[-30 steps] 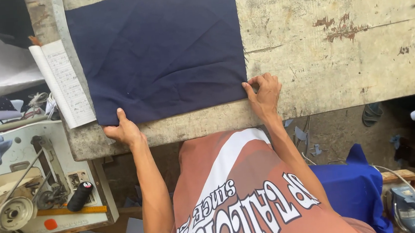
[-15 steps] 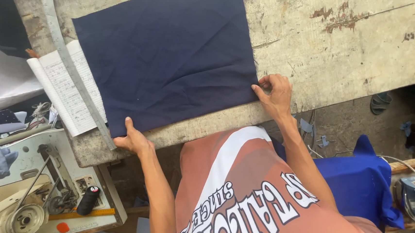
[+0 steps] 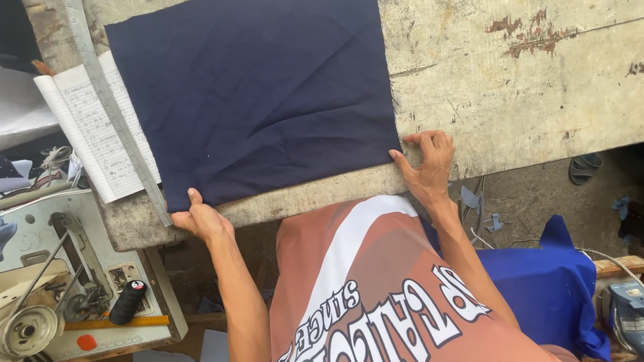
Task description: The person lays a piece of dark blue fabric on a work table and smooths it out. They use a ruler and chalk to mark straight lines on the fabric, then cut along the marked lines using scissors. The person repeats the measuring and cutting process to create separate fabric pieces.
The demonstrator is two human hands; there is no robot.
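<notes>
A dark navy piece of cloth (image 3: 255,95) lies flat on a worn pale wooden table (image 3: 526,76). My left hand (image 3: 202,221) grips the cloth's near left corner at the table's front edge. My right hand (image 3: 428,167) pinches the near right corner, fingers resting on the tabletop. A long metal ruler (image 3: 109,105) lies along the cloth's left side, over an open lined notebook (image 3: 92,136).
A sewing machine (image 3: 43,299) with a black thread spool (image 3: 128,302) stands low at the left. Blue fabric (image 3: 563,285) lies on a seat at the lower right, next to an iron (image 3: 637,318). Paper scraps and a sandal (image 3: 584,168) lie on the floor.
The view has shifted, so the cloth and table sit lower and further right in frame. Both hands stay on the cloth's near corners; the cloth looks flatter.
</notes>
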